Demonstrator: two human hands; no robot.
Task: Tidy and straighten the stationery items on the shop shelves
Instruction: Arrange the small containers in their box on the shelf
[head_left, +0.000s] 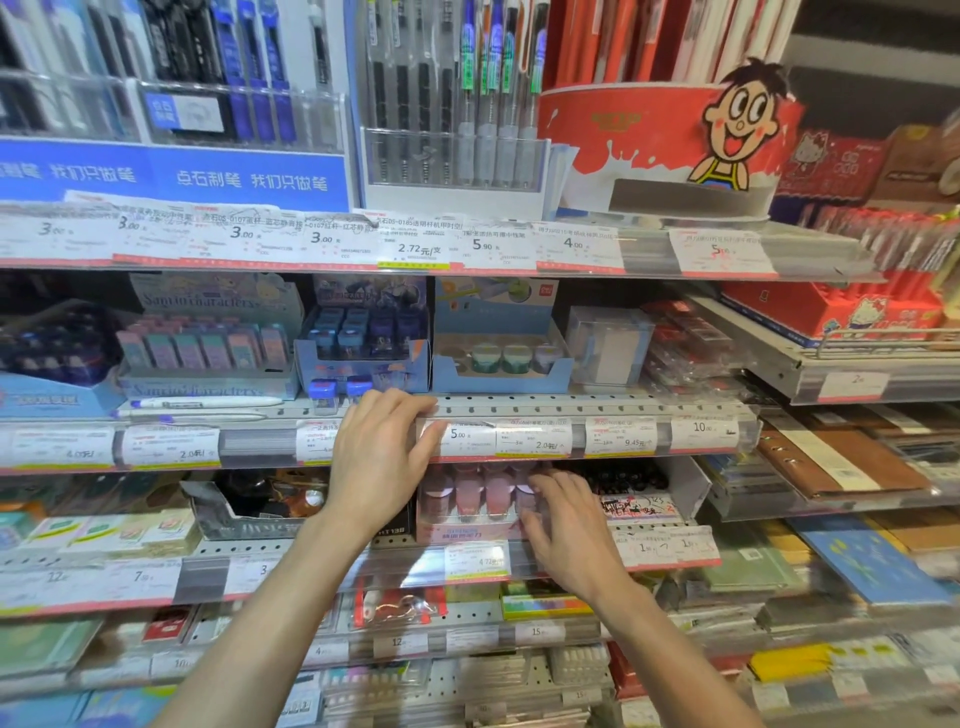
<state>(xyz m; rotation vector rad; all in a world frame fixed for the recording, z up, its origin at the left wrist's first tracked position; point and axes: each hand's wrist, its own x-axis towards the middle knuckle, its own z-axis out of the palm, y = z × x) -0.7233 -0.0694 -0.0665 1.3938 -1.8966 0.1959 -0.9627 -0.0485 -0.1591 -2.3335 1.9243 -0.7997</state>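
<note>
Two bare forearms reach up from the bottom edge toward the shelves. The right hand lies palm down at the front of the lower shelf, its fingers spread and slightly bent over the right end of a pink display box of small pink items, touching it; whether any fingertip hooks the box cannot be told. That box sits at the shelf's front edge, just above a price label reading 4.72. The left hand is higher, its fingers close together and curled over the front lip of the middle shelf, with the thumb pressed against the clear price strip beside a 5.00 label. Just behind that hand, two small blue-capped containers stand at the shelf edge, and white pens lie along it to the left. Farther back stand a blue tray of tape rolls and a Sanrio eraser display.
</note>
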